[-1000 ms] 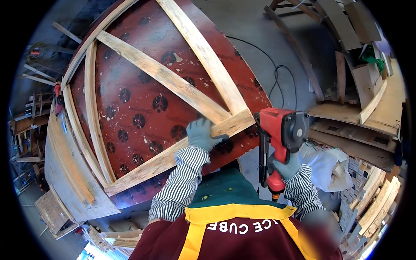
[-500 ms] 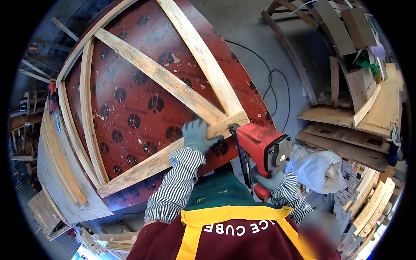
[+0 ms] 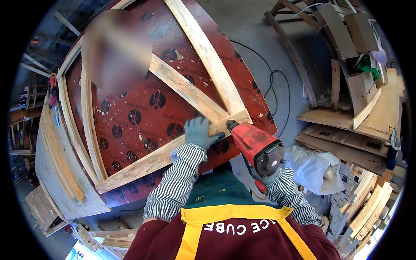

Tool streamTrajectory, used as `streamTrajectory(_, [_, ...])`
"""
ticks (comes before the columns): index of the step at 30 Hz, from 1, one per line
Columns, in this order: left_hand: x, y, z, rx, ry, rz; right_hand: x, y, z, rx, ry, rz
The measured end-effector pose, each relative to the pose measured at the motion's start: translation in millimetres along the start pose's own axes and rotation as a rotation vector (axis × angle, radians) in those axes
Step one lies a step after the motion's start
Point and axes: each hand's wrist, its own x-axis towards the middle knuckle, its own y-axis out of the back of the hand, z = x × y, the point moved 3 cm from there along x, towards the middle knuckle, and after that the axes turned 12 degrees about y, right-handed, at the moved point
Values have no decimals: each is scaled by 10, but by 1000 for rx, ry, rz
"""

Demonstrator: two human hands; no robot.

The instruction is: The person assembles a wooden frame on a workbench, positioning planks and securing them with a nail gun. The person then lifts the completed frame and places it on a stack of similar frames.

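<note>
In the head view, the red nail gun (image 3: 255, 145), clear of the wood a second ago, now has its nose over the lower wooden strip (image 3: 143, 167), near the right end where two slats (image 3: 186, 89) meet it; tool and joint seem lined up, though contact is unclear. The right hand (image 3: 271, 177) is wrapped round its grip; the left hand (image 3: 199, 133) stays spread across the strip, atop the red board (image 3: 143, 104)
</note>
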Motion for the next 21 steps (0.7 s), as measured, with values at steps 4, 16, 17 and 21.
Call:
streamTrajectory(4, [-3,-1,-7,-5,14,-25,172,17,-166,-189,153,73])
streamTrajectory(16, [-1,-1,-18,-6,14,-10,452,144,-644,-588,424,254])
streamTrajectory(17, [2,-10,-21,-10,15,-8,437,137,-659,-595,437,257])
streamTrajectory(21, [7,-11,-27,-31,10,-8,416,207,-666,-603,487,253])
